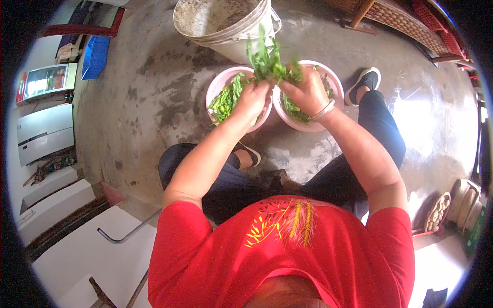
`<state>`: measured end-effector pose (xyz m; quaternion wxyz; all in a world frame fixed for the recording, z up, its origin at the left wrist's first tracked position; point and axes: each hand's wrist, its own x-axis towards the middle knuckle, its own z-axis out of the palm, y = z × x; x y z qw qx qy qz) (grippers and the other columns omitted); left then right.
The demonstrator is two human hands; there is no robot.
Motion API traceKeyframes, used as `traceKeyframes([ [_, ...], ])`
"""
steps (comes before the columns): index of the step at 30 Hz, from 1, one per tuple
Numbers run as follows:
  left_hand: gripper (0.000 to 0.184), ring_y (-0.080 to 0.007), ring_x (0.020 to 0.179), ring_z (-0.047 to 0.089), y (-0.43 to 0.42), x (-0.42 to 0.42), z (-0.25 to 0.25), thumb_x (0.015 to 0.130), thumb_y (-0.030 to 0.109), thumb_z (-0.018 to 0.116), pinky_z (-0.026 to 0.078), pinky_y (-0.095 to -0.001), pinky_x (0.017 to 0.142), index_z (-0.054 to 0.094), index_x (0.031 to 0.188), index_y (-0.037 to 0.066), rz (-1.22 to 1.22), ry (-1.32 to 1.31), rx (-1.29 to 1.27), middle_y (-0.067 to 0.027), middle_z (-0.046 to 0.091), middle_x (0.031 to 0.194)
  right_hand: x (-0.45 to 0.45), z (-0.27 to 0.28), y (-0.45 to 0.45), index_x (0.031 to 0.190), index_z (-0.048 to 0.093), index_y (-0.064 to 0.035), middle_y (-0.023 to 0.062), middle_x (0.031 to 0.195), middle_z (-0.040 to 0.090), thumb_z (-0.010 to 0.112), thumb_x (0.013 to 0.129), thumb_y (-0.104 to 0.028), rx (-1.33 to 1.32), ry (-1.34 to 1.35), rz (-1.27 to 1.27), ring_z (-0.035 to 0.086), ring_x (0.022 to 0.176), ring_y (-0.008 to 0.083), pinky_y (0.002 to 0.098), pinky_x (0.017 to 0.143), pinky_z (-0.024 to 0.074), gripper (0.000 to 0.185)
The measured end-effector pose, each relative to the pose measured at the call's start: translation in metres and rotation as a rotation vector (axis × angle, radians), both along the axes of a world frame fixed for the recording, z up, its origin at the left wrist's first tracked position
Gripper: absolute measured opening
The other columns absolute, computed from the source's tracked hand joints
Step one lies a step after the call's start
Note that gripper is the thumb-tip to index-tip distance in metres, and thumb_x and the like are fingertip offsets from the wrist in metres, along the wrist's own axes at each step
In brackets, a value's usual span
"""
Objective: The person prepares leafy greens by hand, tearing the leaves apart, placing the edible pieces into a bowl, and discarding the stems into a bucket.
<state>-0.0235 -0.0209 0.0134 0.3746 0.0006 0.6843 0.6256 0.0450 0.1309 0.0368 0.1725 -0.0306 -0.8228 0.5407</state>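
Observation:
Between my two hands is a bunch of leafy greens (268, 62), held above two pink basins and slightly blurred. My left hand (252, 102) is closed on the lower left of the bunch, over the left basin (211, 91). My right hand (307, 92), with a bracelet at the wrist, is closed on its right side, over the right basin (336, 87). Long green leaves (226, 101) lie in the left basin. More greens (291, 109) show in the right basin, partly hidden by my right hand.
A dirty white bucket (231, 43) stands just beyond the basins on the concrete floor (149, 97). My shoes (367, 84) are beside the basins. A blue bag (95, 56) is at the upper left, woven furniture (405, 28) at the upper right, a bent metal rod (126, 238) at the lower left.

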Motion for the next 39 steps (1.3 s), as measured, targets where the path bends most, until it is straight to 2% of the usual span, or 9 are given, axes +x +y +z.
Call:
traceKeyframes([
  [4, 0.018, -0.0087, 0.056, 0.045, -0.011, -0.015, -0.005, 0.089, 0.025, 0.047, 0.036, -0.022, 0.047, 0.055, 0.089, 0.008, 0.051, -0.061, 0.037, 0.0002, 0.051, 0.069, -0.005, 0.001, 0.017, 0.093, 0.06, 0.0012, 0.0075, 0.08, 0.066, 0.065, 0.078, -0.018, -0.648, -0.212, -0.099, 0.059, 0.067, 0.0115, 0.0239, 0.06, 0.0478, 0.024],
  [6, 0.018, -0.0088, 0.057, 0.046, -0.013, -0.017, -0.002, 0.089, 0.025, 0.049, 0.037, -0.0218, 0.049, 0.056, 0.089, 0.008, -0.038, -0.026, 0.055, -0.0005, 0.052, 0.069, -0.006, -0.018, 0.041, 0.095, 0.06, 0.0012, 0.0077, 0.079, 0.066, 0.067, 0.077, -0.018, -0.498, -0.366, -0.084, 0.059, 0.065, 0.0108, 0.0248, 0.059, 0.0476, 0.028],
  [10, 0.02, -0.0081, 0.058, 0.048, -0.007, -0.01, 0.006, 0.086, 0.026, 0.052, 0.038, -0.0208, 0.051, 0.057, 0.088, 0.007, -0.16, 0.034, -0.08, 0.0004, 0.053, 0.07, 0.005, -0.066, 0.067, 0.104, 0.06, -0.0036, 0.0134, 0.087, 0.066, 0.064, 0.074, -0.043, 0.492, -0.514, 0.151, 0.063, 0.075, 0.0263, 0.0379, 0.07, 0.0479, 0.05],
  [11, 0.021, -0.0074, 0.059, 0.049, -0.004, -0.006, 0.011, 0.085, 0.026, 0.053, 0.039, -0.0204, 0.052, 0.057, 0.085, 0.006, -0.16, 0.046, -0.084, 0.0008, 0.053, 0.07, 0.016, -0.062, 0.063, 0.109, 0.059, -0.0058, 0.0166, 0.094, 0.064, 0.061, 0.073, -0.052, 0.507, -0.526, 0.142, 0.06, 0.087, 0.0338, 0.0418, 0.079, 0.0446, 0.059],
  [14, 0.02, -0.0072, 0.059, 0.049, 0.001, -0.001, 0.014, 0.084, 0.026, 0.054, 0.039, -0.02, 0.052, 0.057, 0.082, 0.006, -0.321, 0.135, -0.118, 0.0008, 0.054, 0.069, 0.019, -0.08, 0.057, 0.112, 0.057, -0.0061, 0.0177, 0.098, 0.063, 0.061, 0.073, -0.052, 0.785, -0.128, -0.045, 0.057, 0.094, 0.0354, 0.0412, 0.084, 0.0425, 0.061],
  [18, 0.02, -0.0066, 0.058, 0.049, 0.001, 0.008, 0.004, 0.084, 0.024, 0.052, 0.04, -0.0205, 0.052, 0.057, 0.077, 0.005, -0.439, 0.143, -0.128, 0.0005, 0.054, 0.066, 0.004, -0.026, 0.048, 0.104, 0.06, 0.0003, 0.0131, 0.094, 0.064, 0.061, 0.077, -0.049, -0.343, -0.494, 0.334, 0.058, 0.089, 0.0211, 0.0313, 0.081, 0.0431, 0.056],
  [19, 0.021, -0.007, 0.056, 0.049, 0.001, 0.009, 0.006, 0.083, 0.022, 0.051, 0.04, -0.0208, 0.052, 0.056, 0.074, 0.004, -0.478, 0.142, -0.111, 0.0002, 0.053, 0.065, 0.002, -0.022, 0.046, 0.099, 0.062, 0.0026, 0.0115, 0.091, 0.063, 0.063, 0.078, -0.047, -0.392, -0.512, 0.372, 0.054, 0.086, 0.0152, 0.0272, 0.078, 0.0425, 0.054],
  [32, 0.019, -0.0074, 0.056, 0.049, 0.015, 0.01, 0.004, 0.079, 0.023, 0.056, 0.04, -0.0214, 0.05, 0.057, 0.075, 0.004, -0.617, 0.24, -0.155, 0.0007, 0.053, 0.065, 0.001, -0.016, 0.036, 0.083, 0.064, 0.0024, 0.0032, 0.068, 0.058, 0.067, 0.078, -0.029, -0.356, -0.459, 0.157, 0.05, 0.06, 0.0097, 0.0253, 0.055, 0.0414, 0.032],
  [39, 0.016, -0.0069, 0.057, 0.049, 0.008, 0.01, -0.028, 0.08, 0.017, 0.059, 0.04, -0.0205, 0.051, 0.062, 0.086, 0.003, -0.682, 0.207, -0.21, 0.0006, 0.055, 0.068, 0.0, -0.005, 0.066, 0.082, 0.064, 0.0027, 0.0096, 0.07, 0.063, 0.064, 0.079, -0.03, -0.189, -0.514, 0.013, 0.057, 0.062, 0.0167, 0.0304, 0.061, 0.0454, 0.033],
])
